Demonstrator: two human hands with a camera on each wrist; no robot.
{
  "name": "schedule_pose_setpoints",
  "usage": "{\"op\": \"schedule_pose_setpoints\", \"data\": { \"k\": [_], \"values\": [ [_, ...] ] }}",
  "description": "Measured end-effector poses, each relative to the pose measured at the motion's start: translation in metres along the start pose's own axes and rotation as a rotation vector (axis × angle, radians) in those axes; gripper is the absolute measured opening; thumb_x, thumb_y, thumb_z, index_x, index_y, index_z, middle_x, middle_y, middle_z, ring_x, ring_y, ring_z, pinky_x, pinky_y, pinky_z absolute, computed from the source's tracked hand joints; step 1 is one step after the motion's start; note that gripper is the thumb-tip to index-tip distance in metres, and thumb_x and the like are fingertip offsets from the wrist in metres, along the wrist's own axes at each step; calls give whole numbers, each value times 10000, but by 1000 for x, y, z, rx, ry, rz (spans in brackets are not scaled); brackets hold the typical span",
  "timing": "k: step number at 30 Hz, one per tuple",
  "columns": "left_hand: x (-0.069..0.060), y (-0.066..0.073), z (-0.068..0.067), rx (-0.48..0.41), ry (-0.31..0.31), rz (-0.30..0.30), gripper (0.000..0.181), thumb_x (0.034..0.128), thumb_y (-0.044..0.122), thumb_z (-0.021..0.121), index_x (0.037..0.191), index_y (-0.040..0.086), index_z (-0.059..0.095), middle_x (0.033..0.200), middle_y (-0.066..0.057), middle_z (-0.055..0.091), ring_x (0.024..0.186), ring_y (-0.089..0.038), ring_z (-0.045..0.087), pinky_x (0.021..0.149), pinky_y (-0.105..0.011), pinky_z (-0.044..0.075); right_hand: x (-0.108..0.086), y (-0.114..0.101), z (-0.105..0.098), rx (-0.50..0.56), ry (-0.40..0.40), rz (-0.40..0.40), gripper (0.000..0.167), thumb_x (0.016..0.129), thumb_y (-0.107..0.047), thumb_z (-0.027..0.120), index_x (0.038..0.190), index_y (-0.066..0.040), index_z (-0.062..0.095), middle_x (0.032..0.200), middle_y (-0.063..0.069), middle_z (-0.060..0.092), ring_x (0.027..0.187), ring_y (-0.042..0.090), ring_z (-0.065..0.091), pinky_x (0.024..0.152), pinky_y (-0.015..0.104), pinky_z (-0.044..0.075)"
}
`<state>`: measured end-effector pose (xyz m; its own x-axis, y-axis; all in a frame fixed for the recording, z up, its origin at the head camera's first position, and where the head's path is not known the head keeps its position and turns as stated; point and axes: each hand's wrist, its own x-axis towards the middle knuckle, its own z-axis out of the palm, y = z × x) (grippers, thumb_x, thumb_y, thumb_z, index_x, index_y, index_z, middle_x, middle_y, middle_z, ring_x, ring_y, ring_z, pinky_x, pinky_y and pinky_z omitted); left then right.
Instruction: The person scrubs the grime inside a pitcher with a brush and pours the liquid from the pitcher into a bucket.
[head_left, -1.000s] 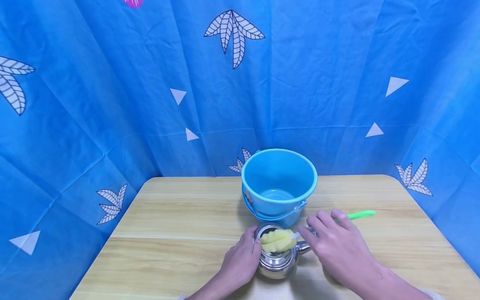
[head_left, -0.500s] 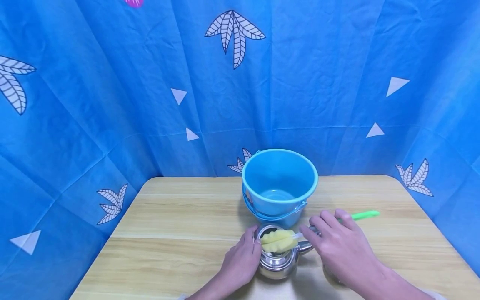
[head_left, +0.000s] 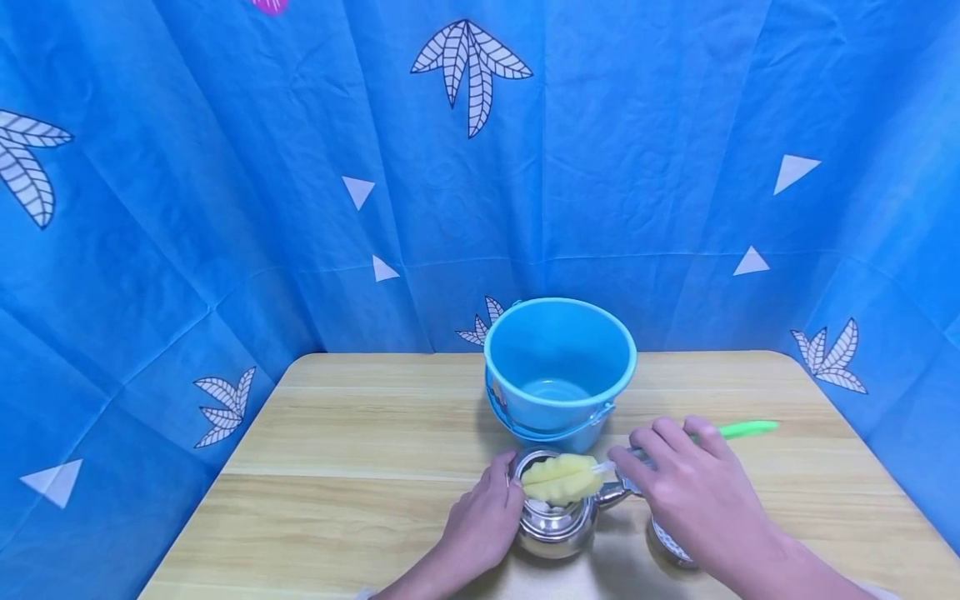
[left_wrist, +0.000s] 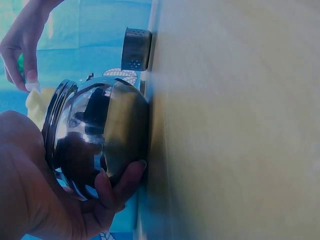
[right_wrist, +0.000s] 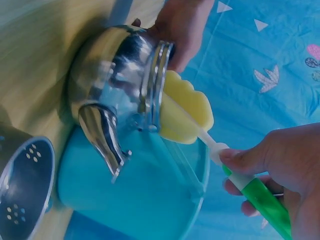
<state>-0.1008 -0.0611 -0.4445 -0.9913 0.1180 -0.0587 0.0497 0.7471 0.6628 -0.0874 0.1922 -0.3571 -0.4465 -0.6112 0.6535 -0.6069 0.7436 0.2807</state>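
- pot interior: mostly blocked by brush in head view, light patches inside too small to ID
- brush mid-handle: covered by right hand
- pot's left side: behind left hand
- strainer: partly hidden by right hand, cut by left edge in right wrist view
- bucket decal: too small to read

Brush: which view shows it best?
The right wrist view: the brush shows close up, sponge to green handle. In the head view, the right hand hides part of it; the left wrist view shows only small parts.
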Motion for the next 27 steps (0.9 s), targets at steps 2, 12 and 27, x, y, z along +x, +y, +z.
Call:
{"op": "schedule_pose_setpoints", "data": {
  "k": [2, 12, 27],
  "values": [
    [0, 0, 0, 1, 0, -1, 510, 1083, 338, 360, 1528, 102, 437, 1527, -138, 568, 1276, -454, 619, 958, -704, 488, 0, 2, -4, 8, -10, 13, 376, 839, -59, 419, 999, -120, 754, 896, 74, 660, 859, 295, 547, 794, 475, 382],
    [0, 0, 0, 1, -2, 0, 512, 1083, 347, 365, 1528, 105, 437, 1526, -142, 569, 1277, -464, 617, 966, -712, 481, -5, 10, -17, 14, -101, 56, 441, 650, 17, 706, 1045, -171, 757, 941, 67, 708, 895, 283, 580, 803, 480, 393],
    [0, 0, 1, -1, -1, -5, 509, 1084, 348, 369, 1527, 107, 440, 1536, -138, 560, 1311, -448, 602, 997, -708, 470, -12, 19, -20, 12, -78, 89, 451, 639, 4, 677, 1049, -172, 740, 949, 75, 725, 873, 300, 599, 803, 541, 394]
  ]
}}
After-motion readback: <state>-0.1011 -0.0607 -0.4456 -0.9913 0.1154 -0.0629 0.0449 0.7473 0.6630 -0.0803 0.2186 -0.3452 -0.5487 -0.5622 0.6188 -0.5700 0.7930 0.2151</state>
